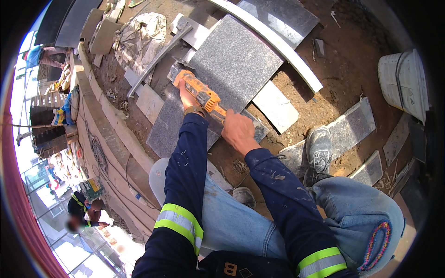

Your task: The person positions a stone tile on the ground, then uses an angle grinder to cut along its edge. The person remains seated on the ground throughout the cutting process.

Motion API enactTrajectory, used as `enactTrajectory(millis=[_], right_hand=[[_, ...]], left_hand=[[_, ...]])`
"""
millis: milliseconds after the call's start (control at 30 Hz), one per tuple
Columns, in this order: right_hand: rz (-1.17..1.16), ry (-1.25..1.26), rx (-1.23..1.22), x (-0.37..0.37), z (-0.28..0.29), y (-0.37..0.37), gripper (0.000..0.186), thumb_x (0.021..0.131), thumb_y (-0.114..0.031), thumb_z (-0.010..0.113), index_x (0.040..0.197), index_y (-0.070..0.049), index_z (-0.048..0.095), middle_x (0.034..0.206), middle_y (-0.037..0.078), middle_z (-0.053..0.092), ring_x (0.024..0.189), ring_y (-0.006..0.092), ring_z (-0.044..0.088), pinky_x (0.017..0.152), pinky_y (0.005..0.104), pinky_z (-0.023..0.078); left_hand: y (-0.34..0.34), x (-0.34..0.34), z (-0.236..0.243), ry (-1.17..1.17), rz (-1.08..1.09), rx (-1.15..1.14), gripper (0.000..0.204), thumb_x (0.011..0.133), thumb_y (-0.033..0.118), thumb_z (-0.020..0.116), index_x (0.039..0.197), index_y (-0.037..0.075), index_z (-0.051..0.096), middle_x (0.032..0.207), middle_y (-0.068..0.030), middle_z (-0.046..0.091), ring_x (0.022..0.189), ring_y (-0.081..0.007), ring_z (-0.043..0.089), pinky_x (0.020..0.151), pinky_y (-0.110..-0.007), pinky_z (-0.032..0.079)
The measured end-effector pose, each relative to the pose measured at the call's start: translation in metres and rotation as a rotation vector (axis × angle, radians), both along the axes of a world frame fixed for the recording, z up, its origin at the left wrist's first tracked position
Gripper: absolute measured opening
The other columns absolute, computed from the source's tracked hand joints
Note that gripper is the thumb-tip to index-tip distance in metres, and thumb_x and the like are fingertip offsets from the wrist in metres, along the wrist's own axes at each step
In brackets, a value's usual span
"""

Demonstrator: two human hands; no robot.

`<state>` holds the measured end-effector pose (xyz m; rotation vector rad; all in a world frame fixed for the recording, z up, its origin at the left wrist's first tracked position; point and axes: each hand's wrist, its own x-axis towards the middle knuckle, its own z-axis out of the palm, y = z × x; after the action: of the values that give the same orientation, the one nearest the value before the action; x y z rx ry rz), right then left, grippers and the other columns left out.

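An orange angle grinder [202, 92] is held between my two hands over grey stone slabs. My left hand [187, 98] is closed around the front of its body, close to the metal guard. The rear grip of the grinder is in my right hand [239, 132], fingers wrapped round it. The grinder's head lies at the left edge of a large speckled grey slab [236, 58]. Below the tool another dark grey slab [170, 127] is partly covered by my left forearm. The disc itself is mostly hidden by the guard.
A long white strip [282, 44] crosses beyond the slab, and a metal bar [160, 61] lies at its left. A white bucket [404, 83] stands at right. My shoe [319, 149] rests on a stone strip. Cables [98, 153] and a co-worker [85, 208] are at left.
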<state>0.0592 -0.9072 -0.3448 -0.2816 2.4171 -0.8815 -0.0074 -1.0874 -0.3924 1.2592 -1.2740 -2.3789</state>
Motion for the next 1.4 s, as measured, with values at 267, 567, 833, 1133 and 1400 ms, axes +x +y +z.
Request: enactTrajectory(millis=[267,567,833,1133,1400], right_hand=[[0.014,-0.007,0.012,-0.002,-0.001,0.001,0.023,0.076,-0.010,0.063,0.093,0.003,0.058,0.080,0.024,0.068,0.076,0.0401,0.068,0.068,0.0471,0.054],[0.027,-0.004,0.001,-0.006,0.002,0.001,0.022,0.076,-0.011,0.063,0.092,0.004,0.058,0.080,0.024,0.068,0.075,0.0396,0.068,0.068,0.0465,0.054],[0.051,-0.022,0.002,-0.008,0.005,0.002,0.026,0.076,-0.012,0.064,0.095,0.005,0.059,0.085,0.024,0.068,0.079,0.0390,0.069,0.070,0.0457,0.055],[0.051,-0.053,0.006,-0.009,0.009,0.000,0.028,0.075,-0.012,0.065,0.096,0.005,0.059,0.086,0.024,0.068,0.080,0.0393,0.069,0.071,0.0457,0.055],[0.031,-0.018,-0.015,-0.010,0.005,-0.004,0.027,0.074,-0.012,0.065,0.094,0.005,0.059,0.084,0.024,0.068,0.079,0.0397,0.068,0.070,0.0461,0.055]], left_hand=[[0.001,-0.001,0.000,-0.008,-0.008,0.028,0.078,0.087,0.070,0.046,0.129,0.004,0.047,0.094,-0.0210,0.059,0.080,-0.0337,0.062,0.068,-0.049,0.053],[-0.007,0.000,-0.007,0.002,-0.029,0.020,0.080,0.086,0.070,0.048,0.132,0.004,0.045,0.100,-0.0221,0.059,0.085,-0.0344,0.062,0.073,-0.050,0.052],[-0.006,-0.001,-0.003,-0.014,-0.001,0.019,0.075,0.088,0.066,0.049,0.129,0.003,0.048,0.099,-0.0207,0.060,0.086,-0.0364,0.063,0.074,-0.051,0.054],[-0.014,0.002,-0.012,0.002,-0.063,0.039,0.069,0.089,0.061,0.052,0.127,0.004,0.047,0.096,-0.0212,0.061,0.085,-0.0371,0.064,0.074,-0.051,0.054],[-0.012,0.000,-0.012,-0.004,-0.022,0.027,0.070,0.089,0.057,0.056,0.134,0.004,0.044,0.105,-0.0202,0.060,0.084,-0.0371,0.066,0.071,-0.050,0.055]])
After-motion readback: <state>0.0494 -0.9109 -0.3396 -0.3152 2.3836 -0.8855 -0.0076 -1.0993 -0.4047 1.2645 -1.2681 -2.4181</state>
